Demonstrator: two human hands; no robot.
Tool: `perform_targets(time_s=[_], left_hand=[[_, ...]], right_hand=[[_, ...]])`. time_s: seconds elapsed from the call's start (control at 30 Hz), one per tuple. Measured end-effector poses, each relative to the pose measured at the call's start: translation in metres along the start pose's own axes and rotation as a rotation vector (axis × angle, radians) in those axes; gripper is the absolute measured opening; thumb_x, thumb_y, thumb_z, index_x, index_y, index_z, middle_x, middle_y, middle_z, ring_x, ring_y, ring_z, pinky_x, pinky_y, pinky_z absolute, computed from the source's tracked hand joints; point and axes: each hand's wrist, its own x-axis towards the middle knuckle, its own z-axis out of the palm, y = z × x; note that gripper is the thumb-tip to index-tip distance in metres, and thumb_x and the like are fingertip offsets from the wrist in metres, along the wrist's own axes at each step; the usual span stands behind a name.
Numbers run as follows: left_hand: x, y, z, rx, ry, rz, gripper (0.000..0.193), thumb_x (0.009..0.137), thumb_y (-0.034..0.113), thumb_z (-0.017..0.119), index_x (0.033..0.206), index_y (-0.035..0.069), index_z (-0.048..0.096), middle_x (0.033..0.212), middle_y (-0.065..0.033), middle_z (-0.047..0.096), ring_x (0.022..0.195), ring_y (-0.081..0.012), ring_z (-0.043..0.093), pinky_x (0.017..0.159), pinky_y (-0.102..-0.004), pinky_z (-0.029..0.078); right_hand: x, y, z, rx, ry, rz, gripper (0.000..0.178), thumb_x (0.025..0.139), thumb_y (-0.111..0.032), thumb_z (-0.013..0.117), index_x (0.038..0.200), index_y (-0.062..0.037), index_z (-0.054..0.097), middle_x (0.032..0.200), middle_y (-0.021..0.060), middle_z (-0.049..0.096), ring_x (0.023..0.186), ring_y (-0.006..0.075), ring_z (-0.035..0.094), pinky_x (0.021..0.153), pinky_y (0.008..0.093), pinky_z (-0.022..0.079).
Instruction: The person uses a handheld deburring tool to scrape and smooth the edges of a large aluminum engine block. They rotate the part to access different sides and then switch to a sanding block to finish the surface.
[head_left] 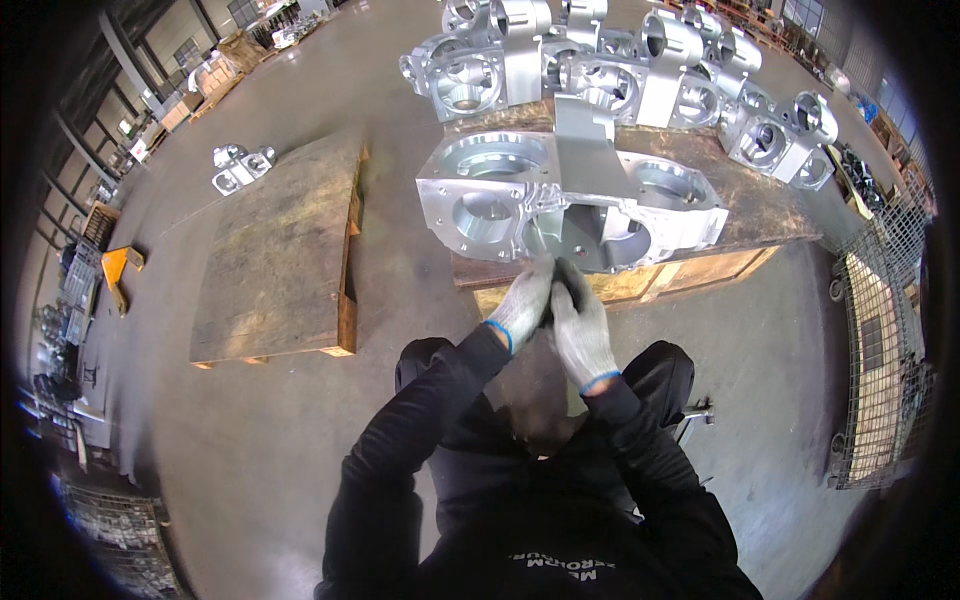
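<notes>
A large silver machined metal casting (590, 170) with round bores lies at the near edge of the wooden crate top. Both hands wear white knit gloves with blue cuffs and dark, soiled fingers. My left hand (521, 306) is closed just at the casting's near lower edge. Beside it, almost touching, my right hand (581, 336) is closed too, its dark fingertips meeting the left's. Whatever they pinch, if anything, is hidden between the fingers. I cannot tell whether the fingertips touch the casting.
More silver castings (610, 80) crowd the back of the wooden crate (770, 200). A low wooden pallet (280, 250) lies to the left, with a small casting (242, 168) beyond it. A wire mesh cage (875, 370) stands at the right, and a yellow pallet-jack-like part (120, 270) far left.
</notes>
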Motion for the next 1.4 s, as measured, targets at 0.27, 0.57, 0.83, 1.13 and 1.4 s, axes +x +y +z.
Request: perform_targets(time_s=[0.27,0.57,0.83,1.13,1.4], left_hand=[[0.009,0.125,-0.05,1.22,0.578,1.305,0.041,0.093,0.03,0.08,0.127,0.01,0.067,0.116,-0.0143,0.07,0.098,-0.0335,0.072,0.081,-0.0456,0.06],[0.056,0.127,-0.098,1.472,0.212,0.969,0.033,0.092,0.032,0.074,0.117,0.01,0.07,0.091,-0.0138,0.076,0.084,-0.0341,0.075,0.075,-0.0463,0.06],[0.048,0.128,-0.093,1.487,0.196,0.793,0.038,0.09,0.027,0.075,0.123,0.009,0.073,0.089,-0.0182,0.075,0.083,-0.0385,0.074,0.074,-0.0485,0.059],[0.042,0.121,-0.091,1.387,0.216,0.802,0.039,0.091,0.036,0.077,0.118,0.007,0.075,0.084,-0.0158,0.074,0.081,-0.0386,0.073,0.074,-0.0479,0.058],[0.044,0.118,-0.09,1.37,0.256,0.963,0.035,0.088,0.019,0.08,0.12,0.006,0.073,0.089,-0.0141,0.075,0.081,-0.0373,0.072,0.075,-0.0477,0.058]], right_hand=[[-0.009,-0.004,-0.018,-0.499,-0.101,-0.129,0.048,0.1,-0.021,0.062,0.147,-0.0155,0.065,0.107,0.027,0.075,0.101,0.0419,0.074,0.088,0.0499,0.06],[0.039,-0.061,-0.069,-0.417,-0.215,-0.024,0.035,0.104,-0.029,0.062,0.133,-0.0129,0.074,0.107,0.0265,0.075,0.103,0.0411,0.075,0.088,0.0461,0.061],[0.039,-0.023,-0.082,-0.537,-0.303,-0.06,0.039,0.102,-0.027,0.063,0.139,-0.0157,0.071,0.112,0.0223,0.075,0.103,0.0416,0.073,0.091,0.0478,0.06],[0.062,-0.017,-0.086,-0.053,-0.406,0.038,0.043,0.103,-0.031,0.068,0.134,-0.0022,0.071,0.093,0.0176,0.077,0.083,0.0217,0.069,0.083,0.0363,0.056],[0.064,-0.034,-0.077,0.289,-0.487,0.18,0.045,0.105,-0.033,0.069,0.144,-0.0106,0.069,0.072,-0.0036,0.059,0.061,0.0059,0.052,0.056,0.0263,0.043]])
